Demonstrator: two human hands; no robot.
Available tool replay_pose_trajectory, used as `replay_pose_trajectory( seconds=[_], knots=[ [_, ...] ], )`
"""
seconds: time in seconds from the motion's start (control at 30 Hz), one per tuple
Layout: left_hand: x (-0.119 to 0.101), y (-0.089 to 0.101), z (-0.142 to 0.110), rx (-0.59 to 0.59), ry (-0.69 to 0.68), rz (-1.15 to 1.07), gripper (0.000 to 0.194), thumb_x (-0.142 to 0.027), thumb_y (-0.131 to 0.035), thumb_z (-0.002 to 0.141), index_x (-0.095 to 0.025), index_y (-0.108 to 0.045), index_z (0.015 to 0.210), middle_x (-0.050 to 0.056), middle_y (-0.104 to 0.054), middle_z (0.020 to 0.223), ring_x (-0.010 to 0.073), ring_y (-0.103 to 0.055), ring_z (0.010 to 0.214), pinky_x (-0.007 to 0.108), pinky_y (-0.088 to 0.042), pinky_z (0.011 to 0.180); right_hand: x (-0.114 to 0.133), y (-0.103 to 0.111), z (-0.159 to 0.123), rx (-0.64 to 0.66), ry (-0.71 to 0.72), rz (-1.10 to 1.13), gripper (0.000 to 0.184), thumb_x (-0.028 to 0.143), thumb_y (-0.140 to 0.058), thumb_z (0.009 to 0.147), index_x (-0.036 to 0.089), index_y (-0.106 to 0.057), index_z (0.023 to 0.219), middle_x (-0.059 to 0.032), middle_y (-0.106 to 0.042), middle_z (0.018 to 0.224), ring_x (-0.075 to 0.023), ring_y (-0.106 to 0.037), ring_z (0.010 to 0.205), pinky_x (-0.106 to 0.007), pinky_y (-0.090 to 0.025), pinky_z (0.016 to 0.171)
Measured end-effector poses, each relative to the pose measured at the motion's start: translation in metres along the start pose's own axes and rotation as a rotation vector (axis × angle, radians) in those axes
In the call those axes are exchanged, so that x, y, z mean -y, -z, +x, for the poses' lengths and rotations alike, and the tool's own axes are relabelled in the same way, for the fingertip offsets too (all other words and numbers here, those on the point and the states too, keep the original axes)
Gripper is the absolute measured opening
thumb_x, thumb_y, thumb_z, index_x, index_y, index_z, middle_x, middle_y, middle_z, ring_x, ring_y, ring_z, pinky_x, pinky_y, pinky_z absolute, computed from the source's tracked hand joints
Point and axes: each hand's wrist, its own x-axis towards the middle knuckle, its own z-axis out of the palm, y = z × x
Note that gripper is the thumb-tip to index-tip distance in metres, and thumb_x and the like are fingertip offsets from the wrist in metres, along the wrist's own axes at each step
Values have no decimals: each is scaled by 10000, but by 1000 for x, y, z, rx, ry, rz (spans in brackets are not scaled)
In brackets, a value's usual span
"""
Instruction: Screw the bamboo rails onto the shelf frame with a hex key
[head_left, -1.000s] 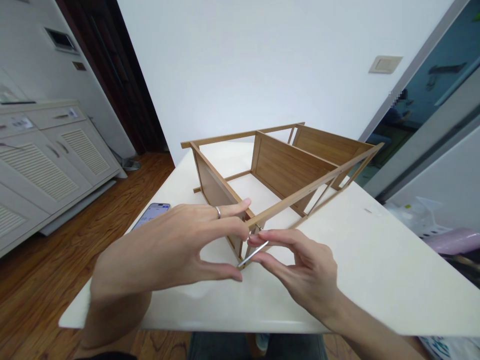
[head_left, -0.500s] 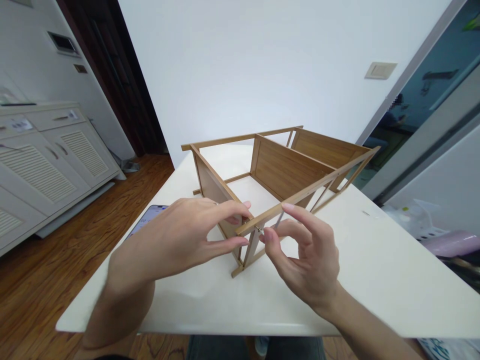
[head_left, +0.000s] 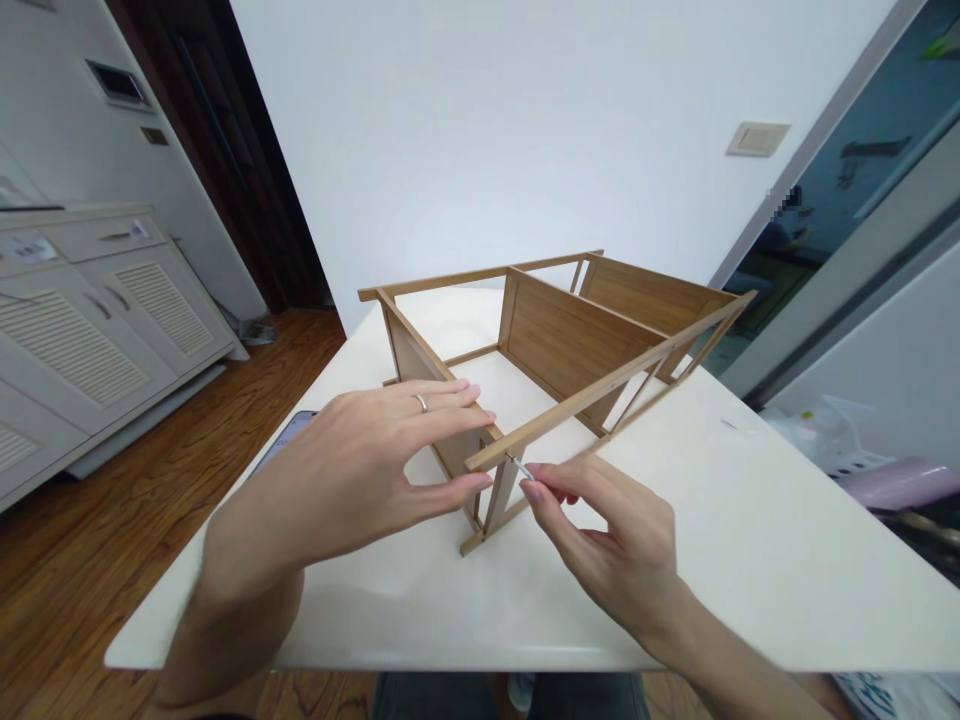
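A light-brown wooden shelf frame (head_left: 577,405) lies on its side on the white table (head_left: 750,560). My left hand (head_left: 397,440) straddles its near corner, fingers over the top edge of the end panel and thumb lower down against the outer side, holding it. In a pinch of thumb and fingers, my right hand (head_left: 615,530) has a thin silver hex key (head_left: 523,468). The key's tip meets a small bolt (head_left: 511,457) in the rail near that corner. Fingers cover the rest of the key.
Under my left forearm a phone (head_left: 289,435) lies partly covered. A white wall (head_left: 525,130) stands behind the table. To the left is a louvred cabinet (head_left: 112,310); a purple roll (head_left: 896,483) and plastic items sit beyond the right edge. A person appears in the room at far right.
My right index finger has come down from the rail, and the hex key has turned in my right hand. The left fingers now lie further over the panel edge.
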Motion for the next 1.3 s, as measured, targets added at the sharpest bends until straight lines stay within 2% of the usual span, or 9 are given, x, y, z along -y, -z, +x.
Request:
replay_pose_trajectory(
  seconds=[0.1,0.3,0.47,0.6,0.77,1.0,1.07,1.2,1.3],
  knots=[
    [-4,-1,0,-5,32,52,419,-501,-653,1024,-179,-739,1277,87,-757,1375,299,-732,1272,444,-640,1053,3,-1,2,5,-6,-10,106,114,-699,959,217,-719,974,-7,-758,785,-126,-724,644,-214,-607,622],
    [-8,3,3,-15,-6,74,335,-419,-622,1040,-185,-762,1235,74,-754,1376,300,-737,1262,469,-663,1021,3,-11,-6,-3,-45,5,110,136,-670,978,234,-619,978,41,-691,725,-97,-669,568,-191,-568,580],
    [-7,5,3,30,-21,31,366,-388,-603,1043,-157,-740,1292,87,-714,1436,288,-701,1321,465,-626,1095,2,-23,-14,-5,-158,301,340,99,-590,1012,262,-520,1302,64,-668,768,-106,-696,582,-228,-623,597],
    [-3,7,2,38,-23,14,363,-391,-588,1054,-161,-749,1284,84,-702,1451,274,-689,1341,450,-623,1099,9,-26,-12,38,-137,443,245,80,-555,1030,250,-614,1197,7,-748,872,-107,-755,667,-214,-645,636],
    [8,10,1,82,-34,-37,426,-458,-616,1050,-196,-729,1365,63,-657,1500,261,-675,1356,412,-583,1147,17,-21,-5,125,-183,557,300,61,-657,958,221,-617,1209,-83,-824,1067,-150,-802,801,-266,-685,745],
    [7,9,1,67,-5,-26,424,-490,-630,1033,-223,-757,1336,38,-660,1492,248,-682,1345,362,-561,1167,13,-15,8,-21,-133,249,116,145,-726,979,236,-658,1002,52,-757,727,-91,-713,544,-179,-572,535],
    [6,9,1,61,-1,-25,421,-486,-629,1032,-224,-754,1337,30,-655,1498,241,-680,1348,364,-557,1172,11,-14,17,-88,-104,157,150,120,-695,984,242,-654,1059,82,-695,665,-68,-639,484,-176,-516,486],
    [6,8,1,56,-8,-30,412,-465,-637,1025,-215,-752,1332,28,-657,1497,236,-684,1344,366,-561,1168,5,-14,24,-138,-153,222,433,110,-687,974,253,-549,1359,105,-603,683,-84,-610,514,-203,-550,506],
    [7,9,1,50,-16,-24,418,-480,-635,1022,-211,-763,1316,28,-668,1478,237,-706,1312,367,-579,1144,-2,-14,16,-143,-159,219,275,148,-748,966,265,-628,1184,59,-693,821,-89,-704,621,-206,-617,601]
  ],
)
